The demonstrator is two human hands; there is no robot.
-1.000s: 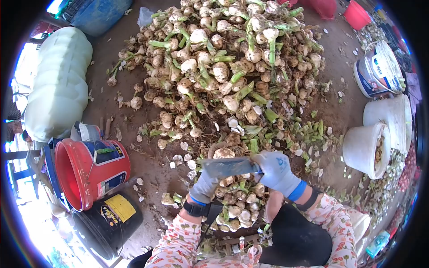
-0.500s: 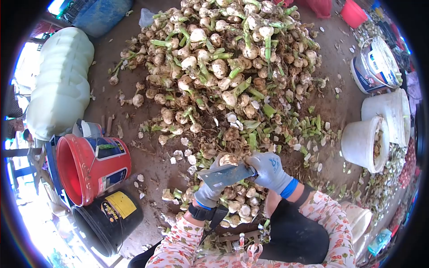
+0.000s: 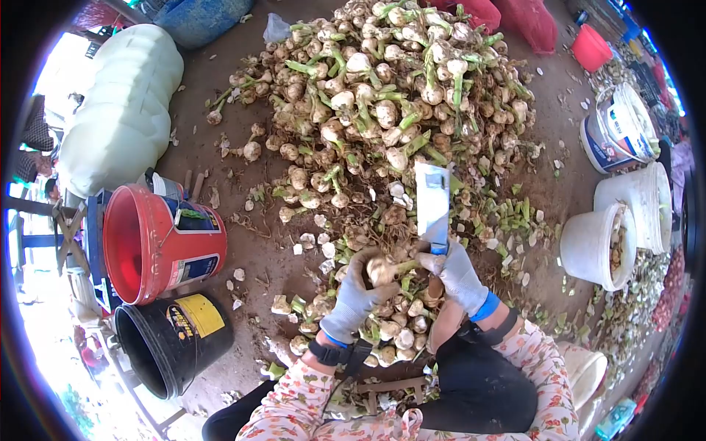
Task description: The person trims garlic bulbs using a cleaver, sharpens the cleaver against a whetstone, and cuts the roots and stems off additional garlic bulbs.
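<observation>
My left hand, in a grey work glove, is closed around a garlic bulb whose short green stem points toward my right hand. My right hand, gloved too, grips the handle of a cleaver. Its wide blade stands up, away from me, and is clear of the bulb. Below my hands sits a group of trimmed garlic bulbs. In front rises a big heap of garlic with dirty roots and cut green stems.
To the left lie a red bucket, a black bucket and a large pale plastic container. White buckets stand at right, with a pink bucket farther back. Stem pieces and peelings litter the ground.
The cleaver has swung from lying across the bulb to pointing up and away. My right hand has shifted slightly right, and the bulb in my left hand now shows its stem sideways.
</observation>
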